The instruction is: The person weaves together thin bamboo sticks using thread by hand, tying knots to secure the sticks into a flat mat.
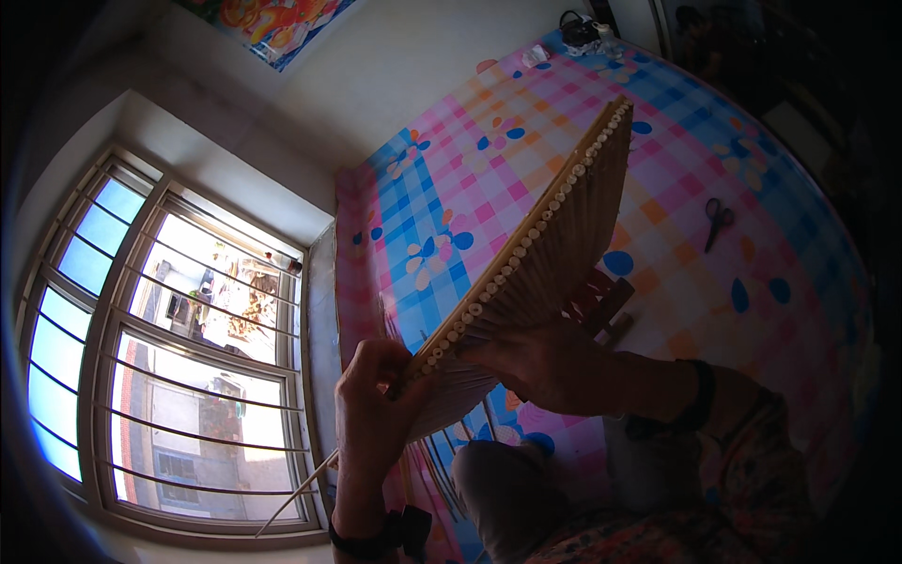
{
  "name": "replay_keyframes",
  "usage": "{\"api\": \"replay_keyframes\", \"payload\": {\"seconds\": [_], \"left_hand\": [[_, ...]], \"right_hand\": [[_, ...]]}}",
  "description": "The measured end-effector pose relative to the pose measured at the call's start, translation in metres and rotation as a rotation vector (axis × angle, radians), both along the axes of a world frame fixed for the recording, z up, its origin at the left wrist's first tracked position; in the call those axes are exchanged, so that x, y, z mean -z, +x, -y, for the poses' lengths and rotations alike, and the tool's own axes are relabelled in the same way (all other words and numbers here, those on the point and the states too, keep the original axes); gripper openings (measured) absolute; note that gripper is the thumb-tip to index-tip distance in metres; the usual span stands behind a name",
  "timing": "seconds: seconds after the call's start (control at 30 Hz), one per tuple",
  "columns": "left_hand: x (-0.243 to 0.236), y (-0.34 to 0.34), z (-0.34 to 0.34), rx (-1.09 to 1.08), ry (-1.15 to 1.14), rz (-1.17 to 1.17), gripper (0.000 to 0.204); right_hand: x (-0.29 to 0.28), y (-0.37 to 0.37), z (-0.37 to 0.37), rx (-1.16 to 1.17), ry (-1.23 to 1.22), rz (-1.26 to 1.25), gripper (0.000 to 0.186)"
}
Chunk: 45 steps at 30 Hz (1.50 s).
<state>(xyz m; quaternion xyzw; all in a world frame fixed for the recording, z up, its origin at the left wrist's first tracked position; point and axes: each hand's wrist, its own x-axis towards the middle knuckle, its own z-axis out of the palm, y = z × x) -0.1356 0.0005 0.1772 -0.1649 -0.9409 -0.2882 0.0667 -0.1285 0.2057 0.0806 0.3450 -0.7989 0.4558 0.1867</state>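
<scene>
A stiff straw-coloured panel of close-set reeds or sticks [554, 254] stands tilted in front of me, rising to the upper right. Round pale cut ends, like beads, line its upper edge. My left hand [371, 399] pinches the panel's lower left corner between thumb and fingers. From beneath that hand a thin stick [296, 493] juts out to the lower left; whether the fingers hold it I cannot tell. My right hand [554, 367] grips the panel near its lower middle, thumb on the near face, its other fingers partly hidden.
A checked, flowered sheet [507, 141] covers the broad surface around me. Dark scissors [719, 224] lie at right. A small reddish wooden frame [606, 305] is behind the panel, and several thin sticks [437, 479] lie by my knee. A barred window [202, 367] is close at left.
</scene>
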Motion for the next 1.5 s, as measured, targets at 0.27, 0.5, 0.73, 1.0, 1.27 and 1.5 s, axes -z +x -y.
{"api": "replay_keyframes", "payload": {"seconds": [0.27,0.5,0.73,1.0,1.27,1.5], "left_hand": [[0.004,0.004,-0.001,-0.018,-0.009,0.002,0.031],[0.011,0.027,-0.014,-0.018,-0.004,-0.025,0.03],[0.014,0.053,-0.026,0.019,0.03,0.03,0.033],[0.018,0.082,-0.021,0.072,-0.117,-0.11,0.035],[0.027,0.097,-0.012,0.115,-0.077,-0.128,0.035],[0.019,0.095,-0.015,0.073,-0.028,-0.025,0.04]], "right_hand": [[-0.008,0.006,0.002,-0.005,0.029,0.066,0.043],[-0.005,0.022,-0.006,0.012,0.064,0.067,0.036],[0.009,0.047,-0.019,0.027,-0.013,0.139,0.032],[0.009,0.063,-0.024,0.047,0.032,0.069,0.028],[0.012,0.076,-0.037,0.053,0.143,0.116,0.034],[0.018,0.077,-0.038,0.055,0.156,0.034,0.028]]}}
